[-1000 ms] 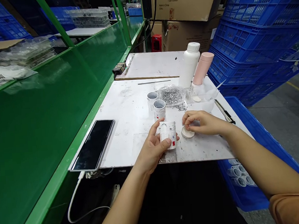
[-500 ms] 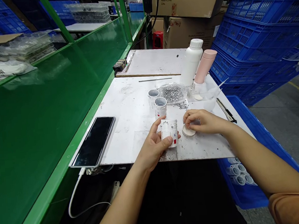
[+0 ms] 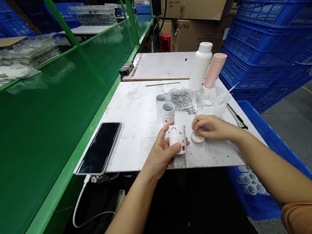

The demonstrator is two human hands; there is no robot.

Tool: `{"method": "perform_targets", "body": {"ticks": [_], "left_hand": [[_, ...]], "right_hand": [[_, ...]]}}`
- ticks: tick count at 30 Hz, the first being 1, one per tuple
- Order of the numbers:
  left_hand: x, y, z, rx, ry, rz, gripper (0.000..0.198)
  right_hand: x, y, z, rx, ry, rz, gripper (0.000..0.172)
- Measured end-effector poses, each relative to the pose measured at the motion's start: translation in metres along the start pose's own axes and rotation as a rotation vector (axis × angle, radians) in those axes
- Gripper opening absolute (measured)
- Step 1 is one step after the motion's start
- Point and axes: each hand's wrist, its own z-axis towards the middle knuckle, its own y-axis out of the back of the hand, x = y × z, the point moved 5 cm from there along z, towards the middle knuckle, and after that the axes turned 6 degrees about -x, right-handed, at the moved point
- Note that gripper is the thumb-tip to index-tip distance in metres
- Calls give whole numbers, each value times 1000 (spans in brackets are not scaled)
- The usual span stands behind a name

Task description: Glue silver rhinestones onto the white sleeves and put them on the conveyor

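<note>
My left hand (image 3: 162,151) is wrapped round a white plastic cylinder (image 3: 177,137) with a small red mark, held upright near the table's front edge. To its right, my right hand (image 3: 208,128) hovers at a small round white lid-like dish (image 3: 197,137), its fingers bent and pinched together over the rim. Whatever those fingertips hold, if anything, is too small to make out. Two similar white cylinders, a nearer one (image 3: 168,113) and a farther one (image 3: 161,99), stand open end up behind my left hand.
Behind the dish lies a plastic bag of small metal parts (image 3: 182,97), with loose bits beside it. A white bottle (image 3: 202,64), a pink flask (image 3: 215,71) and a utility knife (image 3: 237,117) are at right. A phone (image 3: 99,148) lies left, beside the green conveyor (image 3: 62,95).
The whole view has shifted very slightly. Both hands keep nearly the same pose, the left on the cylinder and the right at the dish.
</note>
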Motion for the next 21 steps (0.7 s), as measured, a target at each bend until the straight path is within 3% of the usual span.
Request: {"method": "perform_targets", "body": {"ticks": [8, 16, 21], "left_hand": [[-1, -1, -1, -33, 17, 4, 83], [-2, 3, -2, -35, 4, -5, 81], [-4, 2, -2, 10, -77, -26, 86]], "right_hand": [[3, 4, -1, -48, 14, 59, 9], [14, 21, -3, -341, -54, 227, 5], [46, 19, -20, -528, -175, 630, 9]]}}
